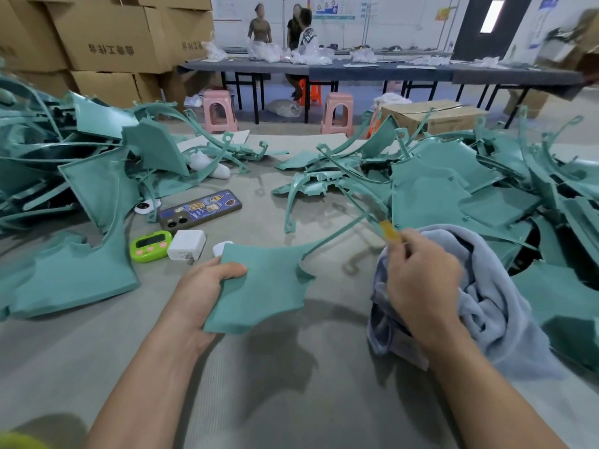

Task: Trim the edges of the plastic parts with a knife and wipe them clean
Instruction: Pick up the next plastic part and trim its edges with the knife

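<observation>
Teal plastic part (259,286), left hand (204,286); knife (387,229), right hand (421,283)

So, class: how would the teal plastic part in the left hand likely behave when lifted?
Probably light and fairly stiff: the left hand holds the teal part up by one edge without sagging. Its thin arm looks likely to flex under the knife.

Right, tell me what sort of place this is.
Likely a factory finishing workshop: heaps of identical teal plastic parts, stacked cardboard boxes by the wall, and a long table with people standing at it.
</observation>
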Available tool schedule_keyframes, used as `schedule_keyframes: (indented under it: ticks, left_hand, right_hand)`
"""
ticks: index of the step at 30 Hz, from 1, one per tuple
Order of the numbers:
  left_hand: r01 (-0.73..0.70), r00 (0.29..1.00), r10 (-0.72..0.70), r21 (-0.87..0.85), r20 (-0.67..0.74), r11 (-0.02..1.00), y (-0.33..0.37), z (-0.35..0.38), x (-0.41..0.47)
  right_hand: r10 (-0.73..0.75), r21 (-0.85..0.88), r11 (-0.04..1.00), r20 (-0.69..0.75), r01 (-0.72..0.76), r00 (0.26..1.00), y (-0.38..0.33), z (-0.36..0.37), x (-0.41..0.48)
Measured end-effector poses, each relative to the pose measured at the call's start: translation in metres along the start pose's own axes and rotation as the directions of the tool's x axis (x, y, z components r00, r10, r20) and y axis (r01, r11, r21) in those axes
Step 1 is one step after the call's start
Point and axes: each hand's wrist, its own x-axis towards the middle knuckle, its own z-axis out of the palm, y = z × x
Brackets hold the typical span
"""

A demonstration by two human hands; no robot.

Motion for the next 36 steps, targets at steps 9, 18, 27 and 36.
schedule_keyframes:
  ticks: [9,18,27,36]
  left_hand:
    - [-0.015,1.0,0.014,0.028,0.013,0.999,-0.003,0.0,0.002]
    - [-0.07,0.996,0.072,0.025,-0.061,0.997,-0.01,0.008,0.005]
    - [-0.022,1.0,0.022,0.035,-0.005,0.999,-0.007,-0.002,0.005]
    - [-0.018,1.0,0.018,0.021,-0.001,1.0,-0.006,-0.004,0.005]
  right_hand:
    - [-0.046,0.05,0.998,0.081,0.042,0.996,-0.002,0.0,-0.007]
    - [-0.233,0.372,0.92,0.271,0.121,0.934,-0.008,0.007,-0.021]
    - [-0.337,0.415,0.904,0.536,0.106,0.774,0.003,-0.005,-0.008]
    - [-0.349,0.397,0.906,0.505,0.147,0.789,0.002,-0.009,-0.011]
